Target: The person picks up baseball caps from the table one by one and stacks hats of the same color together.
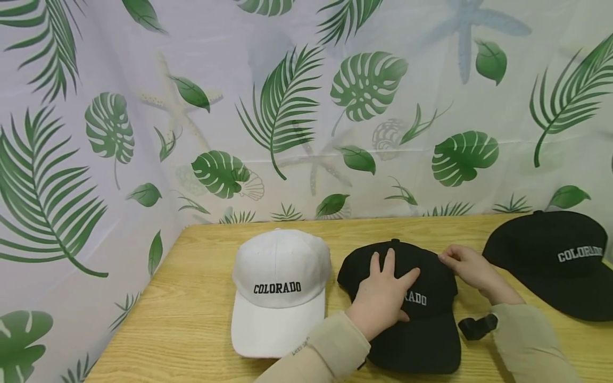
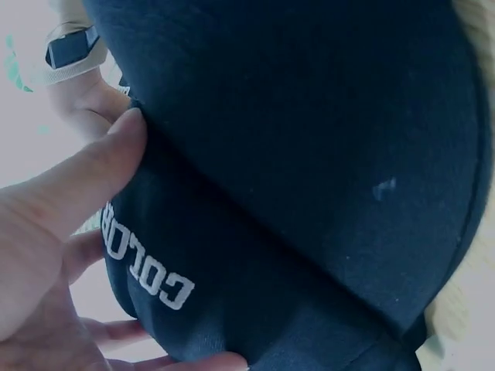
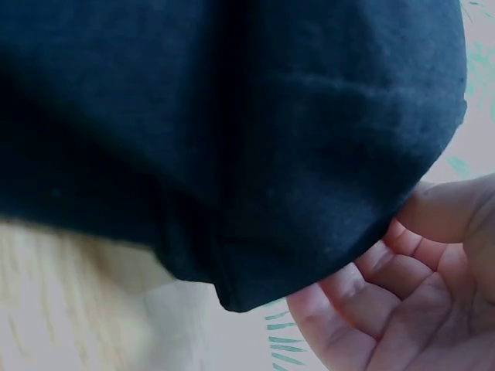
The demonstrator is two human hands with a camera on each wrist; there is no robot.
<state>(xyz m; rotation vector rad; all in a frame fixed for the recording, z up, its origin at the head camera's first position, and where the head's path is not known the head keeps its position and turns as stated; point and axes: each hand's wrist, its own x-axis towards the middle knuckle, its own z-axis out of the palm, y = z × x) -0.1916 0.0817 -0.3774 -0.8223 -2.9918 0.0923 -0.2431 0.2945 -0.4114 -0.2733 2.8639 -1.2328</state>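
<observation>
A black cap [image 1: 416, 340] with white COLORADO lettering lies on the table, its brim toward me. My left hand [image 1: 380, 298] rests on the front of its crown with fingers spread, covering part of the lettering; in the left wrist view the thumb [image 2: 116, 158] lies against the cap. At the crown's right side my right hand [image 1: 466, 268] pinches the fabric between thumb and fingertips. The right wrist view shows the curled fingers [image 3: 371, 301] at the cap's rounded edge. Close by on the left sits a white cap [image 1: 280, 266] with black COLORADO lettering.
Another black COLORADO cap [image 1: 551, 255] lies at the far right, beyond my right forearm. A small black device [image 1: 478, 327] is at my right wrist. The wood-grain table [image 1: 163, 308] meets a leaf-patterned cloth [image 1: 297, 117] at the back and left.
</observation>
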